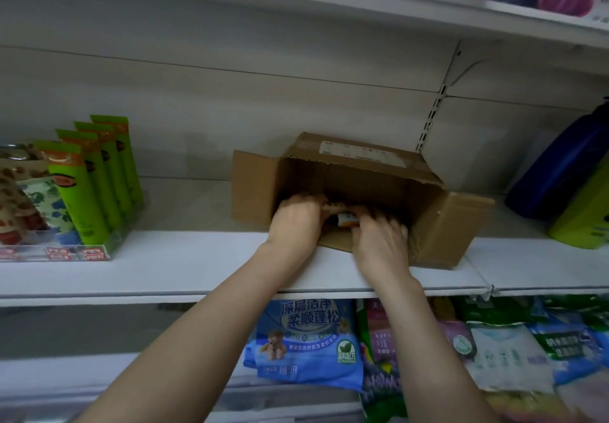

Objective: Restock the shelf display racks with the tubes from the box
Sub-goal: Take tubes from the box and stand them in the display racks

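A brown cardboard box (pixel 356 165) lies on its side on the white shelf (pixel 184 267), its open mouth facing me. Both my hands reach into that mouth. My left hand (pixel 296 221) has its fingers curled inside, hidden in the dark interior. My right hand (pixel 379 238) is curled beside it. Between them shows the white and orange end of a tube (pixel 346 220); which hand holds it I cannot tell. At the left a clear display rack (pixel 82 253) holds several upright green tubes (pixel 89 198).
Patterned packages (pixel 19 198) fill the rack's left side. A blue bottle (pixel 560 172) and a green container (pixel 583 218) stand at the shelf's right. Laundry pouches (pixel 309 340) crowd the shelf below. Bare shelf lies between rack and box.
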Tool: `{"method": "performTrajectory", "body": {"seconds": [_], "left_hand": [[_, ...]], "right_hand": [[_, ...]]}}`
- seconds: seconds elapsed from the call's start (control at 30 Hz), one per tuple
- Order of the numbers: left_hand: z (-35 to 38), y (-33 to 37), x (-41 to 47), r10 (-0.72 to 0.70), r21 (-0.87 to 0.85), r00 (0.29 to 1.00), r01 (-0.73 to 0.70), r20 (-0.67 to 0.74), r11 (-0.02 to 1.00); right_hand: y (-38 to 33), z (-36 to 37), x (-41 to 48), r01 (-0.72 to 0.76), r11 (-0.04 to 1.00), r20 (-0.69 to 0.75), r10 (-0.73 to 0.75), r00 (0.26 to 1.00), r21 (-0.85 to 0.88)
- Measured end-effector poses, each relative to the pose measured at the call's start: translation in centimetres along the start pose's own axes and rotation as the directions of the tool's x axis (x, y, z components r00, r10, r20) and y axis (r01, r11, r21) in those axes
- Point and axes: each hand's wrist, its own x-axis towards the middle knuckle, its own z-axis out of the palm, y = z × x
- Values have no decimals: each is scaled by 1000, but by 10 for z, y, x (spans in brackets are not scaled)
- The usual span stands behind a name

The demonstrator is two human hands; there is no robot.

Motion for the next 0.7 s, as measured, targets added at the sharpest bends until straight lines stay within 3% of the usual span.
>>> {"method": "performTrajectory", "body": {"seconds": [0.17, 0.3, 0.37, 0.47, 0.63, 0.7], "left_hand": [[-24, 1, -25, -125, -295, 979, 74, -158, 953], [-39, -4, -38, -253, -578, 957, 129, -139, 806], [-45, -8, -43, -308, -707, 945, 145, -108, 693], [-52, -13, -53, -330, -828, 940, 120, -83, 548], [-62, -27, -67, -292, -945, 956, 110, 16, 308], [-69, -33, -72, -281, -962, 959, 105, 32, 251]], "right_hand": [[-1, -21, -3, -5, 998, 69, 10, 998, -64], [-1, -32, -8, 52, 998, 95, -47, 994, -46], [0, -37, -13, 21, 989, 57, -29, 998, 146], [-3, -49, -21, -52, 880, 9, 54, 998, 472], [-28, -55, -34, -108, 585, 49, 116, 992, 804], [-40, -56, -37, -87, 530, 38, 102, 994, 844]]}}
